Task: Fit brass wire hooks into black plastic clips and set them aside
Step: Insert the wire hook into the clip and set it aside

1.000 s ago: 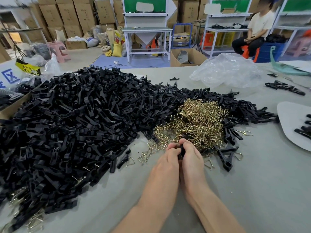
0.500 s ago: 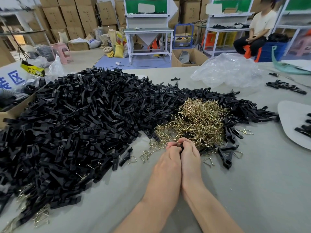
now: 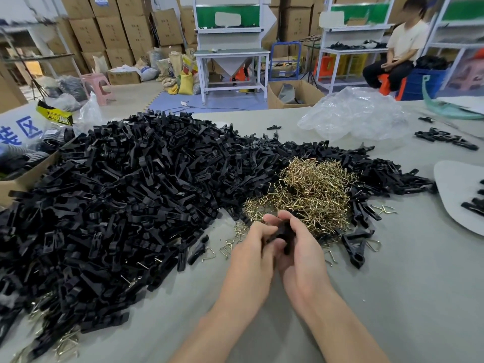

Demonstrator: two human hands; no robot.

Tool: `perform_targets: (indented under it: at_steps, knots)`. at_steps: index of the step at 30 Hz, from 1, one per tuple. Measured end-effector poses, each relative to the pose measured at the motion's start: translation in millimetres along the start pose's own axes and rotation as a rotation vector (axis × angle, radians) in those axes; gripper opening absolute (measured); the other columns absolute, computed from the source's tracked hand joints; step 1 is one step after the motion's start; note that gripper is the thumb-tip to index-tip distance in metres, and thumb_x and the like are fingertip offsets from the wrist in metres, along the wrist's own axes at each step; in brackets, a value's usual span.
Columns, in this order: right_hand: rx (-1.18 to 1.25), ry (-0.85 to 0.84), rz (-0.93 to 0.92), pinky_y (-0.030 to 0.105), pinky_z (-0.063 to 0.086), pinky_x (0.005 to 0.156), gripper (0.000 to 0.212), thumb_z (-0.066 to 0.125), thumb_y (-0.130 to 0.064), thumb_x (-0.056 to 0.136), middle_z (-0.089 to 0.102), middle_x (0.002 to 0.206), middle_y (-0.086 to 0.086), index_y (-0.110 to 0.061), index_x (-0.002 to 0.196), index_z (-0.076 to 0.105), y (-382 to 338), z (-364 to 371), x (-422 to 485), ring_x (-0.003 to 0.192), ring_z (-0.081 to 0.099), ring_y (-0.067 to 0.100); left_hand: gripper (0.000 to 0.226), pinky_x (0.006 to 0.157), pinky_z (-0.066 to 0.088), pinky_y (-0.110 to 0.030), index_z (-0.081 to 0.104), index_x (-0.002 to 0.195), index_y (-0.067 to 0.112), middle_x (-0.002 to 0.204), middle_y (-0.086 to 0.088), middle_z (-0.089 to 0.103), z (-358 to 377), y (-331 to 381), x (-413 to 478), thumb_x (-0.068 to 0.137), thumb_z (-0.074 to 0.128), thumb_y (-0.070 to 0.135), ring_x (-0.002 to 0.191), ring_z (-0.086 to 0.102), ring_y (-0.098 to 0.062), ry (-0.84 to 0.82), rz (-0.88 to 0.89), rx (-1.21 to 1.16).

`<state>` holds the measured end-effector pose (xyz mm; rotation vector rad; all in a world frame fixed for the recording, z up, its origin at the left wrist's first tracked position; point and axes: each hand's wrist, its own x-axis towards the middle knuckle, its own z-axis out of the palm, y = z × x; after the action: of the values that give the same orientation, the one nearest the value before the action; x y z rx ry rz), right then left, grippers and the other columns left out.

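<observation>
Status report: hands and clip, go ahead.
Left hand, right hand both gripping one black clip. Hook seating hidden. Brass hook pile just beyond, nothing in the way.

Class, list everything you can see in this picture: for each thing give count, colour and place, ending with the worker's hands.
clip heap: one, black, left and middle of table
hook heap: one, brass, just beyond the hands
plastic bag: one, clear, far right of table
table: one, grey, under it all
cardboard boxes: many, brown, stacked at back
stool: one, pink, floor, back left
seated person: one, pale top, back right
held clip: one, black, between both hands
left hand: one, gripping the held clip
right hand: one, gripping the held clip
</observation>
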<state>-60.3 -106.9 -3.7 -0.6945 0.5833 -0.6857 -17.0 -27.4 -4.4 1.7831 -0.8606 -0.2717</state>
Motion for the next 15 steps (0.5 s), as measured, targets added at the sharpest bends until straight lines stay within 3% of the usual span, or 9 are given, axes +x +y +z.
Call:
perform_targets:
  at_steps: [5,10,15]
  knots:
    - [0.050,-0.190,0.028,0.034,0.045,0.082,0.031,0.035,-0.027,0.107,0.075,0.113,0.006,-0.017,0.119,0.062,-8.4,-8.6,-0.3,0.085,0.070,0.016,0.025,0.078,0.047,-0.010,0.062,0.099,0.022,0.093,0.015,0.073,-5.3,-4.1,4.4,0.094,0.060,-0.003,0.087,0.067,-0.002,-0.010,-0.006,-0.281]
    - [0.046,-0.233,0.006,0.029,0.042,0.068,0.032,0.035,-0.029,0.106,0.075,0.110,0.006,-0.018,0.116,0.063,-5.8,-5.0,0.1,0.081,0.068,0.013,0.019,0.073,0.052,-0.018,0.062,0.101,0.013,0.088,0.003,0.074,-7.7,-3.0,8.9,0.095,0.058,-0.005,0.075,0.067,-0.006,-0.013,-0.042,-0.449]
    - [0.106,-0.235,0.014,0.024,0.051,0.060,0.030,0.042,-0.030,0.101,0.075,0.103,0.006,-0.016,0.112,0.066,-5.9,-7.5,0.1,0.075,0.069,0.013,0.023,0.074,0.052,-0.018,0.064,0.104,0.018,0.086,0.005,0.074,-7.5,-4.5,7.4,0.098,0.055,-0.001,0.075,0.067,-0.006,-0.012,-0.034,-0.426]
